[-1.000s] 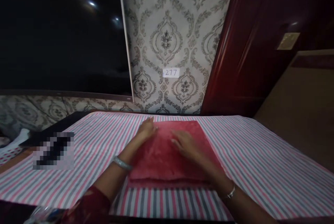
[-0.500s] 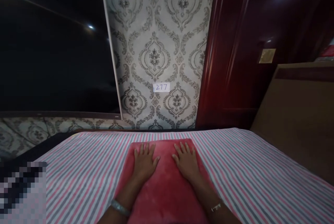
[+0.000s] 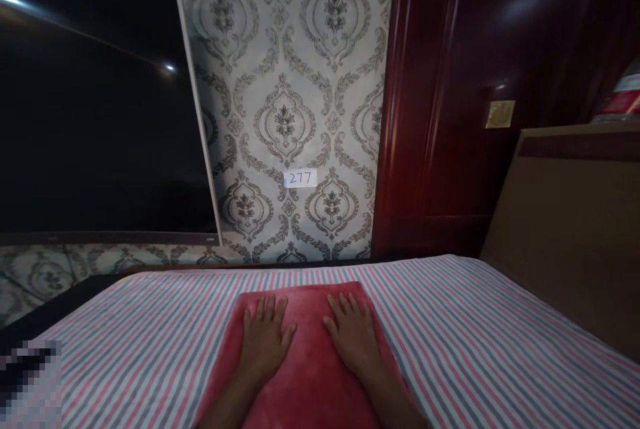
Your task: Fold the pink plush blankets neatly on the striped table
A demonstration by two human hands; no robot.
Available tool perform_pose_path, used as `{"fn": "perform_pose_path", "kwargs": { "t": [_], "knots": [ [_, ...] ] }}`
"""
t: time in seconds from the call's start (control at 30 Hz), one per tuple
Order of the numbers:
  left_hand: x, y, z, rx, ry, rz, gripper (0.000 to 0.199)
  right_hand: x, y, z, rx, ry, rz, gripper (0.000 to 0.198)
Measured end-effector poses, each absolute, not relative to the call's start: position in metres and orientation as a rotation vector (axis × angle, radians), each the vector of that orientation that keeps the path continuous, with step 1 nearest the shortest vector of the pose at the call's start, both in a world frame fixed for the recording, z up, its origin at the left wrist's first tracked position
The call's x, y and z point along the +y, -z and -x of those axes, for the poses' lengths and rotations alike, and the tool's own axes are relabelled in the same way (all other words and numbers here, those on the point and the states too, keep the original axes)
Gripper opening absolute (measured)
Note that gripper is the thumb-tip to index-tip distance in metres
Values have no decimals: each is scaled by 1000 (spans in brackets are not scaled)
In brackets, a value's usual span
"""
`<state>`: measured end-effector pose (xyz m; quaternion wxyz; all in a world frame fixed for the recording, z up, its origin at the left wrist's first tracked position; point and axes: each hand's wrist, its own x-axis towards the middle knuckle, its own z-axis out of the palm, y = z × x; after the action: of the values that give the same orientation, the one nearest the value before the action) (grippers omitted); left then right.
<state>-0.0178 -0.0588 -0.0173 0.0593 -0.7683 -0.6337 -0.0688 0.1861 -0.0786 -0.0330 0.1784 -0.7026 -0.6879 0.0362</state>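
Note:
A pinkish-red plush cloth (image 3: 307, 376), neatly flat with straight edges, lies on a striped sheet (image 3: 475, 336). My left hand (image 3: 263, 342) rests palm down on the cloth's left part, its fingers spread toward the far edge. On the right part my right hand (image 3: 354, 336) lies flat too, fingers apart. Neither hand grips anything. The near end of the cloth runs out of view at the bottom, between my forearms.
A large dark television (image 3: 100, 109) stands beyond the sheet at left. Behind is patterned wallpaper (image 3: 283, 76) with a paper label reading 277 (image 3: 301, 178). A dark red wooden door (image 3: 450, 49) and a large cardboard box (image 3: 570, 229) are at right.
The view has tilted up and shifted slightly right, so the cloth and hands appear lower and further left. Both hands stay flat on the cloth, in nearly the same places.

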Motion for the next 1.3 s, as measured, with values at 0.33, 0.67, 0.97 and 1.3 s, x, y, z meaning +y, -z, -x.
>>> {"fn": "perform_pose_path", "kwargs": {
  "t": [0.33,0.67,0.97,1.3],
  "knots": [
    [-61,16,19,-1878,311,2319,59,-81,20,-187,-2002,-105,1985,56],
    [-119,13,67,-1910,217,2445,65,-140,35,-219,-1935,-181,2050,57],
    [-123,46,81,-1901,347,2426,59,-143,72,-232,-1920,-110,1868,58],
    [-113,52,96,-1941,794,2290,61,-136,86,-241,-1730,-187,1838,64]
  ]
}}
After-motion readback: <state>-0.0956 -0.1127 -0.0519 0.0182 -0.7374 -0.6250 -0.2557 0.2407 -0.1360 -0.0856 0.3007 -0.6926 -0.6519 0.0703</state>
